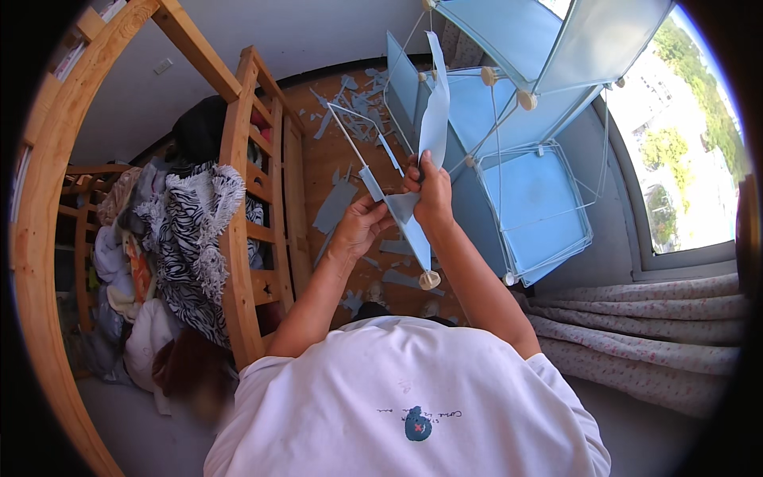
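In front of my chest I hold a white wire frame panel (411,236) with torn pale blue plastic sheet on it and a cream round connector (429,280) at its near end. My left hand (362,229) is closed in a pinch on the panel's edge. My right hand (429,187) grips a long, ragged strip of blue plastic sheet (435,119) that stands up above the fist. Whether this strip still joins the panel is hidden by the fingers. A bare part of the wire frame (347,135) reaches away beyond my left hand.
Torn blue scraps (335,205) litter the wooden floor. At the right stands a blue panel rack (532,203) with wire edges and round connectors, beside a window (683,135) and curtain (636,330). A wooden bunk bed (238,207) with piled clothes (187,246) borders the left.
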